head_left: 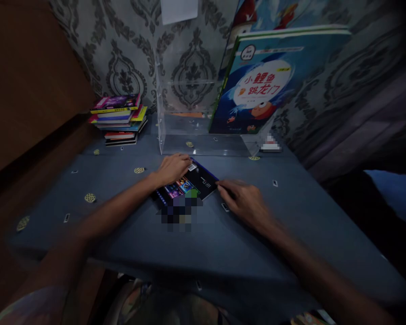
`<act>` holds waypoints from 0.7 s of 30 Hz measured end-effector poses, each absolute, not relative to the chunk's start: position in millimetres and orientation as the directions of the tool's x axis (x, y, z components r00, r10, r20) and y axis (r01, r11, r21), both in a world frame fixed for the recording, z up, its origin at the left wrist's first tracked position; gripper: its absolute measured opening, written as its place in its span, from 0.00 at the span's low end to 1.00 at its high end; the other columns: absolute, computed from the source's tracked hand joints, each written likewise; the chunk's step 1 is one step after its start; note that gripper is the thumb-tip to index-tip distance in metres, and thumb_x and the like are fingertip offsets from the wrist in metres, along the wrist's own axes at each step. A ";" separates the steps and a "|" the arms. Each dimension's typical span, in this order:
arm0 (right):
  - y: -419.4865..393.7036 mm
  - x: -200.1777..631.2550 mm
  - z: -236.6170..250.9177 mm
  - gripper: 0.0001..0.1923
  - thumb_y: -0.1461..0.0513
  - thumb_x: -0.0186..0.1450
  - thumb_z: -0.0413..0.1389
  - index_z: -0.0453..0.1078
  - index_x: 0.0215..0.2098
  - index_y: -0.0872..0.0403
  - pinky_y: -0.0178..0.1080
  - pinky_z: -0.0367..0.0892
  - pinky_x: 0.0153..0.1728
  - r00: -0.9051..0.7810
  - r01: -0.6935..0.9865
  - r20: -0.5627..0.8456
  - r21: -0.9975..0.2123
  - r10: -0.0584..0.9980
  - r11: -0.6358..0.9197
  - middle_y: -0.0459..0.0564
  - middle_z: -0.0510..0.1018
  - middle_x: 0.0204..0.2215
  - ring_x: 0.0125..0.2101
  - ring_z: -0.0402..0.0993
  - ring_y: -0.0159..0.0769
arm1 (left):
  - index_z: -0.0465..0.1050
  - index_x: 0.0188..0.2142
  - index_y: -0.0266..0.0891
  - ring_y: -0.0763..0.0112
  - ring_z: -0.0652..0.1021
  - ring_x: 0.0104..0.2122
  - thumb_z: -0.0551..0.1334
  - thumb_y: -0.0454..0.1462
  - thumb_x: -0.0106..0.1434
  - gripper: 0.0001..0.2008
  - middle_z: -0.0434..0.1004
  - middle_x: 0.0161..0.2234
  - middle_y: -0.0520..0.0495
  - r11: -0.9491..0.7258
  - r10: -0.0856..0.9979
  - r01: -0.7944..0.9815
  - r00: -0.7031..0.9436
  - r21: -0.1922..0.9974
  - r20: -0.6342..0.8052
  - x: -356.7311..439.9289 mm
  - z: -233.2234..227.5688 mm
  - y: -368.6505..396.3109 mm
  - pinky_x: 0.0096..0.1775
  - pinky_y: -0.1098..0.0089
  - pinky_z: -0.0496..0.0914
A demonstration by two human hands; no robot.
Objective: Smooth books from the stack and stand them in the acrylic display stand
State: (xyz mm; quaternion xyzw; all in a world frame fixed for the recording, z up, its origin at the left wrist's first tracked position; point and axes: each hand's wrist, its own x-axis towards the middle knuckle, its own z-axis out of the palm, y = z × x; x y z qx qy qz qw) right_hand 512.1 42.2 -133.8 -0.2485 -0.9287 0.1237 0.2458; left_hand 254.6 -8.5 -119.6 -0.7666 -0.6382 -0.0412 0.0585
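Note:
A thin dark book (205,181) with small colourful pictures and a white label lies slantwise on the table, its near part blurred out by a mosaic. Across its far left side rests my left hand (173,169), fingers together and bent over the cover, gripping it there. At the right corner my right hand (243,198) pinches the book's edge between thumb and fingers. Just beyond stands a clear acrylic book rack (196,143), with a large blue picture book (257,85) upright in its right part.
A stack of small books (118,119) sits at the back left of the blue cloth-covered table (122,243). Behind the rack rises a patterned wall (125,72). A small pixelated white object (271,143) lies right of the rack. Brown wood panelling (27,81) borders the left.

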 end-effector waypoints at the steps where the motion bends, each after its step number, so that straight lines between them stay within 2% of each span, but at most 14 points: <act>1: 44.0 510.8 -135.1 0.15 0.59 0.71 0.49 0.77 0.45 0.52 0.43 0.74 0.39 -0.767 0.391 0.390 -0.346 0.510 0.853 0.54 0.84 0.40 0.39 0.81 0.45 | 0.77 0.48 0.37 0.58 0.76 0.47 0.51 0.37 0.74 0.15 0.77 0.49 0.42 -0.129 0.983 0.990 0.135 -0.056 0.124 257.6 -117.1 -13.2 0.46 0.62 0.70; 6: 67.3 494.0 -141.7 0.18 0.59 0.71 0.49 0.73 0.54 0.53 0.52 0.72 0.52 -0.808 0.324 0.365 -0.382 0.463 0.866 0.57 0.80 0.52 0.52 0.77 0.49 | 0.77 0.43 0.34 0.56 0.76 0.46 0.50 0.37 0.74 0.16 0.74 0.47 0.37 0.054 0.991 0.994 -0.041 -0.098 0.131 267.4 -111.0 -34.2 0.41 0.62 0.70; 10: 87.7 478.5 -148.1 0.19 0.58 0.71 0.49 0.71 0.57 0.54 0.57 0.69 0.57 -0.814 0.322 0.333 -0.424 0.476 0.847 0.58 0.78 0.56 0.56 0.74 0.49 | 0.77 0.43 0.33 0.55 0.76 0.46 0.49 0.38 0.75 0.18 0.73 0.47 0.36 0.107 0.986 0.987 -0.090 -0.121 0.139 268.1 -111.1 -39.3 0.38 0.63 0.70; 14: 89.8 475.8 -154.5 0.20 0.58 0.71 0.49 0.70 0.58 0.55 0.58 0.66 0.59 -0.812 0.297 0.364 -0.416 0.457 0.860 0.60 0.75 0.59 0.59 0.71 0.50 | 0.77 0.44 0.32 0.54 0.75 0.48 0.48 0.38 0.75 0.19 0.73 0.47 0.35 0.131 0.983 0.983 -0.112 -0.125 0.148 268.1 -112.3 -38.7 0.37 0.63 0.70; 18: 70.9 487.7 -153.5 0.19 0.60 0.71 0.49 0.71 0.57 0.54 0.61 0.66 0.58 -0.805 0.275 0.421 -0.359 0.418 0.892 0.60 0.79 0.53 0.60 0.70 0.53 | 0.77 0.43 0.32 0.53 0.75 0.48 0.48 0.38 0.75 0.19 0.73 0.48 0.35 0.144 0.983 0.979 -0.124 -0.141 0.139 270.4 -112.7 -38.9 0.36 0.63 0.70; 21: 46.4 501.0 -148.1 0.17 0.61 0.71 0.50 0.72 0.55 0.51 0.59 0.70 0.54 -0.798 0.225 0.474 -0.338 0.372 0.914 0.56 0.82 0.47 0.54 0.75 0.51 | 0.76 0.44 0.31 0.53 0.75 0.48 0.48 0.38 0.75 0.19 0.73 0.48 0.35 0.152 0.981 0.978 -0.132 -0.143 0.139 272.2 -112.3 -38.9 0.36 0.63 0.70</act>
